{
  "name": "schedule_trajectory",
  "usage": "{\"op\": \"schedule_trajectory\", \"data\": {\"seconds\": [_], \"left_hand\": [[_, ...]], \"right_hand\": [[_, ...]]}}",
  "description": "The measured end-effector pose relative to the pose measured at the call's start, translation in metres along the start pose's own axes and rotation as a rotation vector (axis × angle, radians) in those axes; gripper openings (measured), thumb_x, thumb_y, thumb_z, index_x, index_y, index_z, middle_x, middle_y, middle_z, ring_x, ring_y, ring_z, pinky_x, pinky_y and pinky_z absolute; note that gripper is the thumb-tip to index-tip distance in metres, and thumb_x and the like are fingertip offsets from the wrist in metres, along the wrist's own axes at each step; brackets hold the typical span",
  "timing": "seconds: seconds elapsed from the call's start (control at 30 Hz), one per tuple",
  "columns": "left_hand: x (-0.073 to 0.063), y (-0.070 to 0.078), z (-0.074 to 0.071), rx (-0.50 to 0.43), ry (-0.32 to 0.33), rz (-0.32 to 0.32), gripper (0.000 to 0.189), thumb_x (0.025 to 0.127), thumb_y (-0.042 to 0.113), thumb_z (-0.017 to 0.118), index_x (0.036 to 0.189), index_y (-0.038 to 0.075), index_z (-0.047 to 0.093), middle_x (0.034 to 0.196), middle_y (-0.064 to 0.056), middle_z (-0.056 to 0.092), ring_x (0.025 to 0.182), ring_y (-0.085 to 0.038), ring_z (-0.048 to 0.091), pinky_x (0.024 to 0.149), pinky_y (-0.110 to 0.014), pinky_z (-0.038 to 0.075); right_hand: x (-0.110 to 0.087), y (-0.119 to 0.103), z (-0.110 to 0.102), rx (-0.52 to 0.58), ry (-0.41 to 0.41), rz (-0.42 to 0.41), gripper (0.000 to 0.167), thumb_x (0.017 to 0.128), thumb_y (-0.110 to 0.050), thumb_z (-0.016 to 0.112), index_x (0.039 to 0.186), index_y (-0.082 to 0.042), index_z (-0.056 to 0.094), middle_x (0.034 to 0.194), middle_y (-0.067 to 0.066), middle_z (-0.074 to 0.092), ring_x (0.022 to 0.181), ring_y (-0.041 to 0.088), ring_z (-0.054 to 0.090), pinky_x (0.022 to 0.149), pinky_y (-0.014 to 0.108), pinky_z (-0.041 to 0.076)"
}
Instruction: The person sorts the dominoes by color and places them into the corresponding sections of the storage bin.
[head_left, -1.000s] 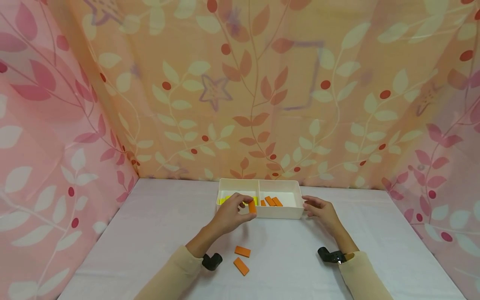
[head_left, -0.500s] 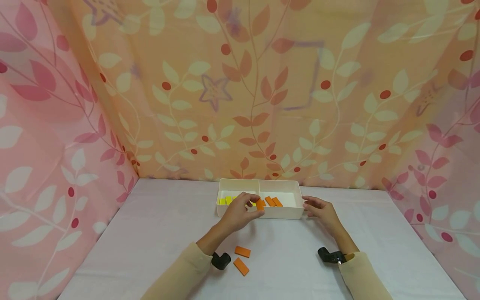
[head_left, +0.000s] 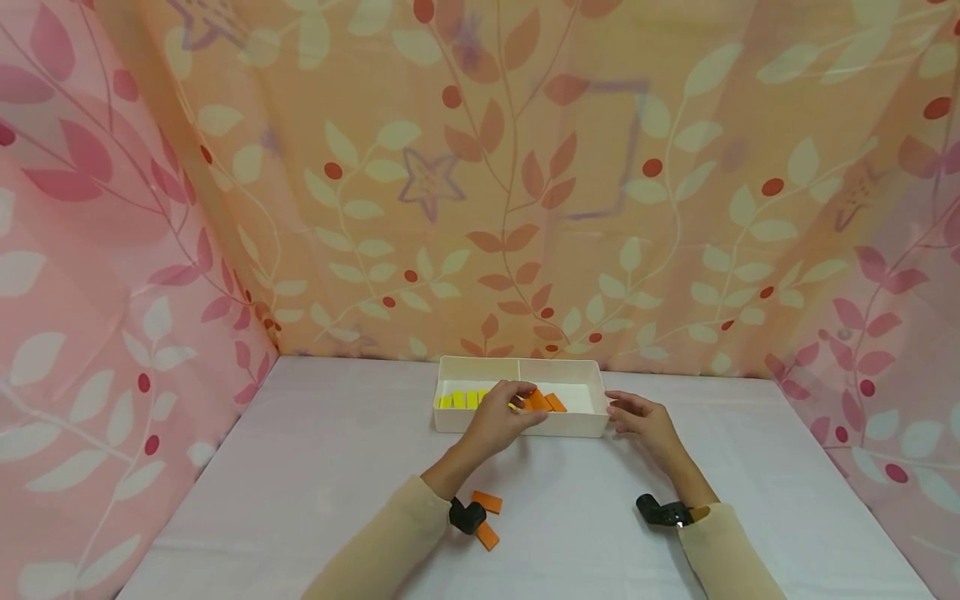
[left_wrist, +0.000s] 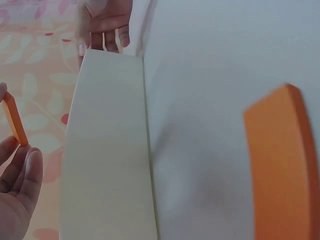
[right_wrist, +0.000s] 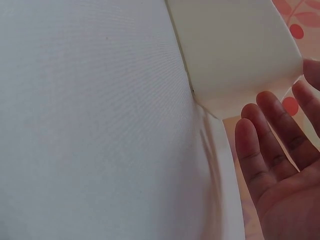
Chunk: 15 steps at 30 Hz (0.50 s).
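Note:
My left hand (head_left: 498, 421) is over the middle of a white two-compartment box (head_left: 570, 427). In the left wrist view it pinches an orange tile (left_wrist: 15, 120) between thumb and fingertips, above the box wall. Several orange tiles (head_left: 556, 402) lie in the right compartment; my fingers partly hide that group. A row of yellow tiles (head_left: 459, 400) is in the left compartment, partly covered by the hand. My right hand (head_left: 645, 425) is at the box's right end, fingers relaxed and extended; in the right wrist view its fingertips (right_wrist: 246, 131) are beside the end wall.
Two loose orange tiles lie on the white-covered table (head_left: 337, 467) under my left wrist, one farther off (head_left: 488, 502) and one nearer (head_left: 487, 536). A patterned curtain (head_left: 480, 167) stands close behind the box, with pink cloth (head_left: 97, 333) at the sides.
My left hand has moved right with the pinched orange tile, from the left compartment's front to the right compartment. More yellow tiles now show. My right hand stays put.

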<state>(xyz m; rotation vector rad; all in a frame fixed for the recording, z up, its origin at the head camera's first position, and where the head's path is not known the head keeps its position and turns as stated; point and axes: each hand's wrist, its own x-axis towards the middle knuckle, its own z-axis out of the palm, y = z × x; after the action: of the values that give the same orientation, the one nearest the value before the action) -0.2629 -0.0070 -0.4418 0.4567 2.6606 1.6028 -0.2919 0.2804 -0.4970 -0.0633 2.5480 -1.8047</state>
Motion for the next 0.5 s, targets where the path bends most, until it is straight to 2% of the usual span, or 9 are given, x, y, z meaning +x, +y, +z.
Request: {"op": "schedule_trajectory", "data": {"seconds": [0.17, 0.5], "left_hand": [[0.011, 0.004, 0.006, -0.021, 0.002, 0.003, 0.046, 0.085, 0.029, 0.076, 0.124, 0.009, 0.063, 0.112, -0.006, 0.061, 0.103, -0.026, 0.060, 0.080, -0.023, 0.051], [0.026, 0.003, 0.018, 0.013, 0.017, -0.026, 0.045, 0.084, 0.030, 0.077, 0.122, 0.010, 0.065, 0.111, -0.004, 0.062, 0.098, -0.019, 0.059, 0.078, -0.019, 0.050]], "right_hand": [[0.001, 0.000, -0.001, -0.004, 0.002, 0.003, 0.052, 0.093, -0.027, 0.066, 0.135, -0.001, 0.054, 0.127, 0.028, 0.058, 0.083, 0.003, 0.064, 0.072, 0.023, 0.057], [0.000, -0.002, -0.001, -0.003, -0.003, 0.024, 0.050, 0.093, -0.024, 0.066, 0.135, 0.000, 0.054, 0.125, 0.026, 0.059, 0.084, 0.005, 0.065, 0.073, 0.025, 0.057]]}}
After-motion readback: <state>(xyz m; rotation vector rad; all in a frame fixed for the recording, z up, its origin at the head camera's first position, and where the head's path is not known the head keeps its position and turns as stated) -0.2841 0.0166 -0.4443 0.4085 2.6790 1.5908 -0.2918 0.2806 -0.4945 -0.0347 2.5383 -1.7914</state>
